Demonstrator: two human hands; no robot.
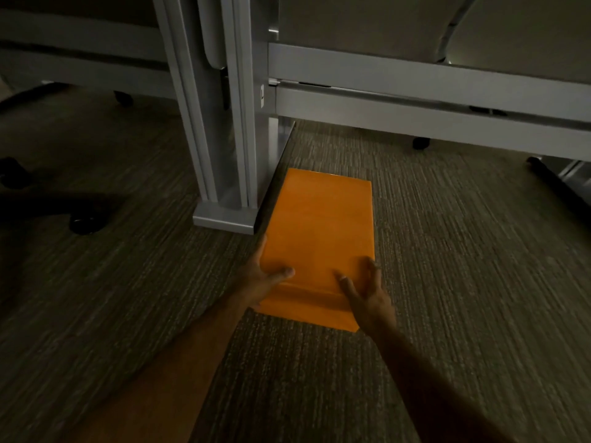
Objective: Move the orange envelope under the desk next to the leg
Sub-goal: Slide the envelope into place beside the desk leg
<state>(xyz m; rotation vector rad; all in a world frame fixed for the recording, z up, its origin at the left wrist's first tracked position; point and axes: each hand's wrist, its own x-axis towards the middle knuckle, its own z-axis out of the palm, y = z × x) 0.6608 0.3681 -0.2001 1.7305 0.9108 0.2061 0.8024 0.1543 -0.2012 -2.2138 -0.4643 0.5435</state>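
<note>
The orange envelope [319, 228] lies lengthwise on the carpet, its left edge right beside the foot of the grey metal desk leg [224, 161]. My left hand [262, 276] grips the envelope's near left corner, thumb on top and fingers underneath. My right hand [364, 292] rests on the near right corner with fingers spread over the top; its thumb also lies on the orange surface. The far end of the envelope reaches under the desk's grey crossbar [415, 103].
Black chair casters [84, 223] and a chair base sit on the carpet to the left. Another caster [420, 142] shows behind the crossbar, and a dark chair foot [556, 177] is at far right. Carpet [463, 251] stretches to the right of the envelope.
</note>
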